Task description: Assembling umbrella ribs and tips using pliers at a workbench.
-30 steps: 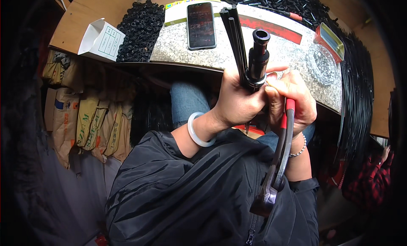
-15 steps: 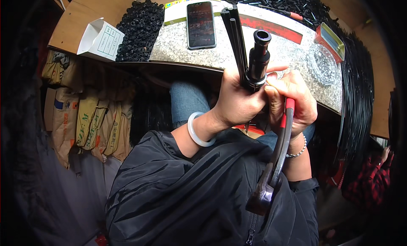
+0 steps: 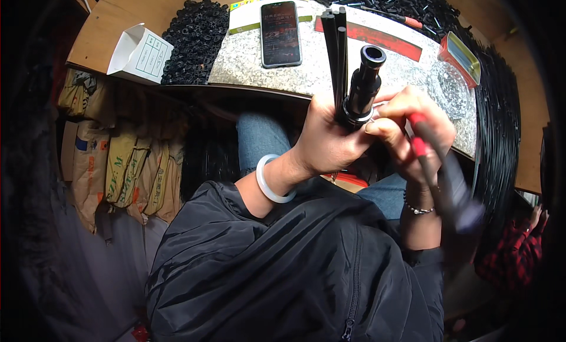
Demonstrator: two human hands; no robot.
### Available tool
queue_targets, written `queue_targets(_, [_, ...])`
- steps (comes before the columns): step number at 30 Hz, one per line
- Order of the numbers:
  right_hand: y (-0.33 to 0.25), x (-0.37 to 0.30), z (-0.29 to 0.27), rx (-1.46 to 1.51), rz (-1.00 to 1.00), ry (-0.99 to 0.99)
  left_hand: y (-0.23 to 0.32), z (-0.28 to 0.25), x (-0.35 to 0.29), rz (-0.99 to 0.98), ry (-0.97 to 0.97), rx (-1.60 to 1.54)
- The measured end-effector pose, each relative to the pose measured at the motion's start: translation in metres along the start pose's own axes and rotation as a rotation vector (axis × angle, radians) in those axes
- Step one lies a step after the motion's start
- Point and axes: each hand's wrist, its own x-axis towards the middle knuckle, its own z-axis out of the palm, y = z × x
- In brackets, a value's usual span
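My left hand is closed round a shiny black stepped tube with an open upper end. Alongside it, the same hand grips a bundle of thin black rods pointing up. My right hand has its thumb and forefinger pinched at the tube's collar, on something thin that I cannot make out clearly. Red-gripped pliers hang from that right hand, their metal head blurred by motion beyond the wrist. The tube's lower end is hidden behind my left hand.
On the speckled worktop lie a phone, a red strip and a clear glass dish. A white carton stands beside piled black parts. Long black rods overhang the right edge. Another person's plaid sleeve shows lower right.
The pliers have swung right, away from my jacket, as my right hand turned. The tube and rods have shifted slightly right in my left hand.
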Motion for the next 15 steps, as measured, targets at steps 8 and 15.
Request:
queue_targets(8, [-0.035,-0.007,-0.02,-0.021,0.523,-0.131,0.014,-0.011,0.012,-0.275,0.126,-0.098])
queue_targets(15, [-0.06,-0.045,-0.065,-0.047,0.807,-0.489,0.011,-0.015,0.012,-0.257,0.126,-0.049])
